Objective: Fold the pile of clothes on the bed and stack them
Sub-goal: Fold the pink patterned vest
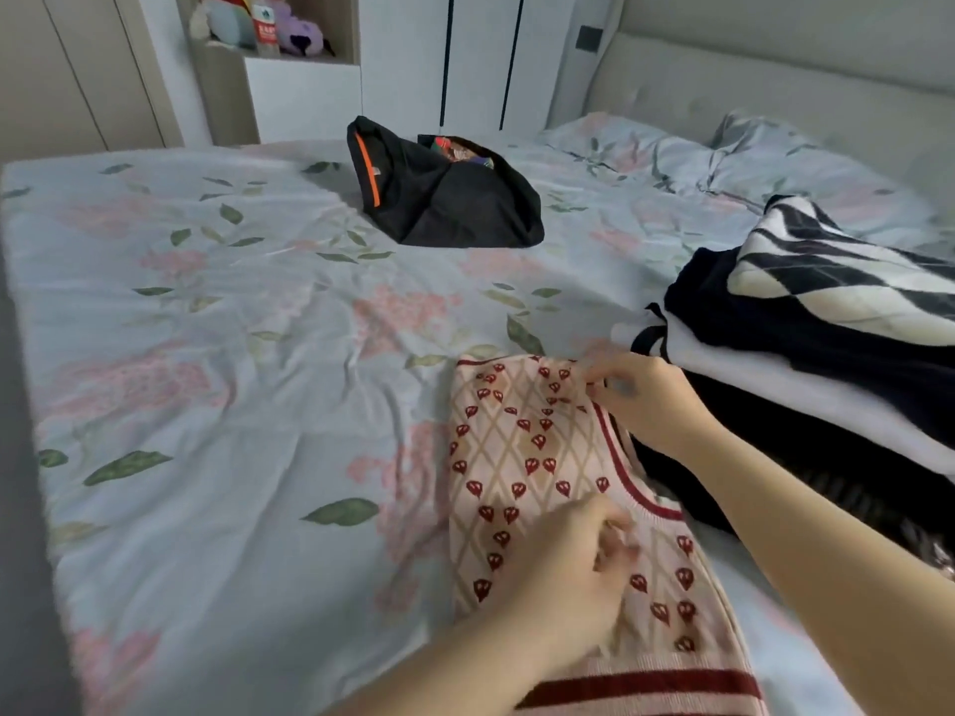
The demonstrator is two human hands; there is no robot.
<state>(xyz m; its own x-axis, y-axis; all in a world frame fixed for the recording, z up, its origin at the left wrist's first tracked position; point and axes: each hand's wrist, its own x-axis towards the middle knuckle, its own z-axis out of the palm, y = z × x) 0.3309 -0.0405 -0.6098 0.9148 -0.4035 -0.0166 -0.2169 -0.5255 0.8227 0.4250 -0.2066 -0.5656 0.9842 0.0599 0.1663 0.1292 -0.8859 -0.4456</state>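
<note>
A pink knit vest (522, 457) with dark red hearts and red trim lies flat on the bed near me. My left hand (573, 565) pinches the vest's red-trimmed edge near its middle. My right hand (646, 395) pinches the vest's far right corner. To the right lies a pile of clothes (827, 354): a black-and-white patterned knit on top, a dark garment, a white one and more black fabric below. Farther back, a black garment with an orange stripe (439, 193) sits bunched on the bed.
The floral bedsheet (206, 354) spreads wide to the left. Pillows (697, 152) lie at the padded headboard on the far right. White wardrobes and a shelf with plush toys (268, 23) stand behind the bed.
</note>
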